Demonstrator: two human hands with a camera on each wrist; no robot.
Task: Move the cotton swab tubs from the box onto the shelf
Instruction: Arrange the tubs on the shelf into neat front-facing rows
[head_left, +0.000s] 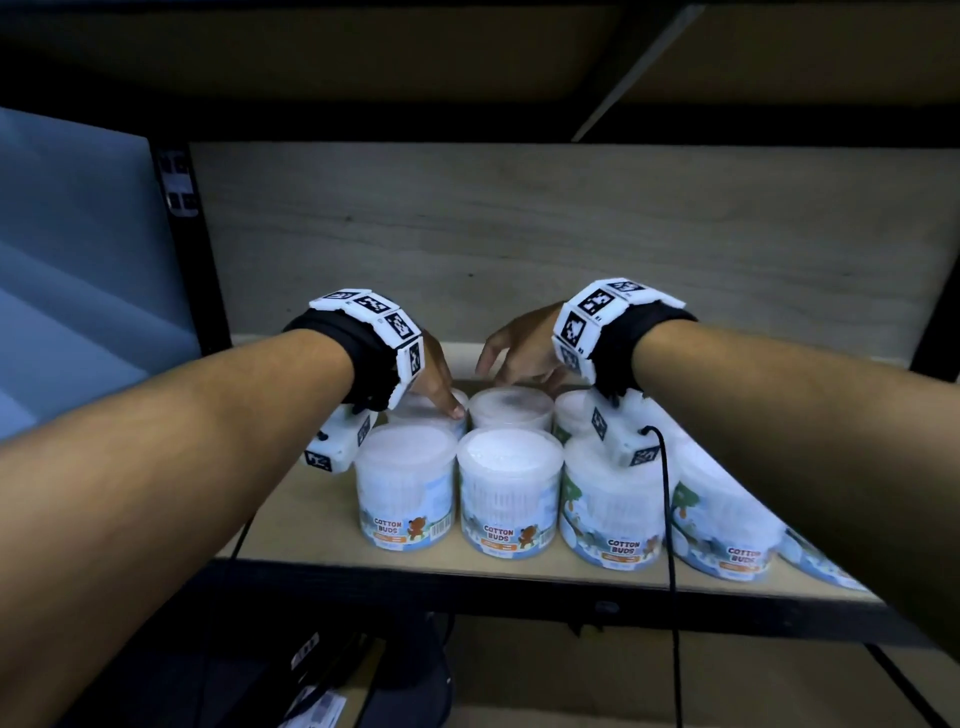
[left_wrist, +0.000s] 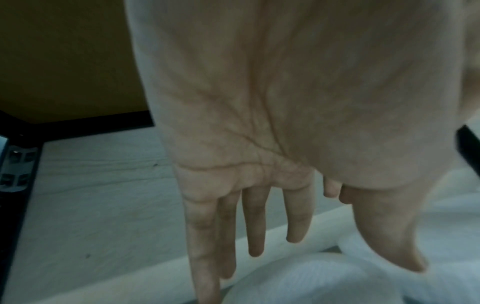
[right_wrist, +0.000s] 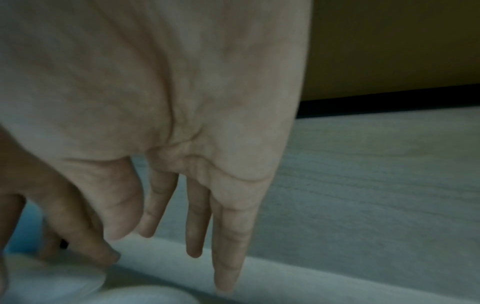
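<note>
Bare forearms reach in from both sides in the head view, each wrist wearing a black strap and a white band of black-and-white marker tiles (head_left: 382, 325), with a dark cable (head_left: 670, 519) hanging from the right one. Just past them, along the front edge of the shelf (head_left: 291, 519), stands a row of cotton swab tubs (head_left: 511, 499), clear and upright, packed touching side by side, their labels reading "COTTON BUDS". A second row of tubs (head_left: 511, 408) stands directly behind the first, toward the back edge.

Over that back row sits the left hand (head_left: 436, 384), its fingers (left_wrist: 253, 222) straight and pointing down, loosely spread and curled round nothing; the thumb tip rests at the lid rim of the back-left tub. Beside it, the right hand (head_left: 519, 353) hovers over the middle and right back tubs, fingers (right_wrist: 228, 236) likewise extended downward and slightly apart, holding nothing. Whether its fingertips touch a lid cannot be told. Behind both hands rises the pale wood-grain back panel (head_left: 571, 234), framed by black metal uprights (head_left: 182, 234).
</note>
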